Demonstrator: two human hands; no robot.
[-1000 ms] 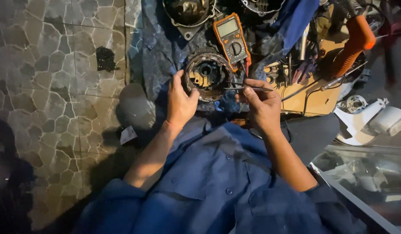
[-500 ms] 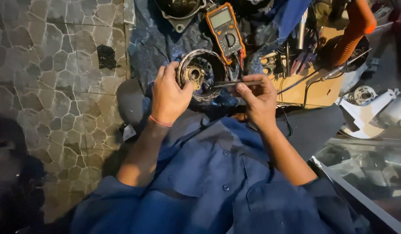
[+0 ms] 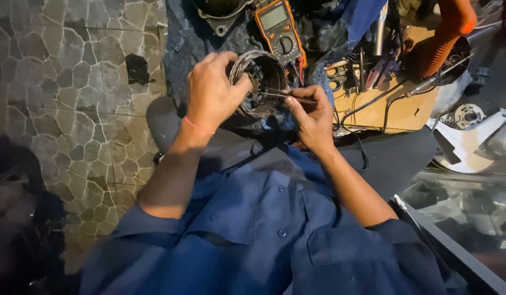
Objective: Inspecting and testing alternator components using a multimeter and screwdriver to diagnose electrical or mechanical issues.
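Observation:
My left hand [image 3: 212, 90] grips a round metal motor housing [image 3: 261, 82], tilted so its open dark inside faces me. A pink band circles that wrist. My right hand [image 3: 313, 117] pinches a thin metal tool [image 3: 283, 96] whose tip reaches into the housing's opening. Both hands work above my lap, over my blue shirt. An orange multimeter [image 3: 279, 30] lies on the dark cloth just beyond the housing.
A grey stone-patterned floor [image 3: 67, 82] spreads to the left. A cardboard piece [image 3: 395, 109] with cables, pliers and an orange-handled tool [image 3: 447, 38] lies at the right. White plastic parts [image 3: 477, 136] sit further right. Another metal casing [image 3: 220, 11] rests at the top edge.
My left hand has lifted and tilted the housing toward me. The thin tool in my right hand has moved with it and now points into the opening.

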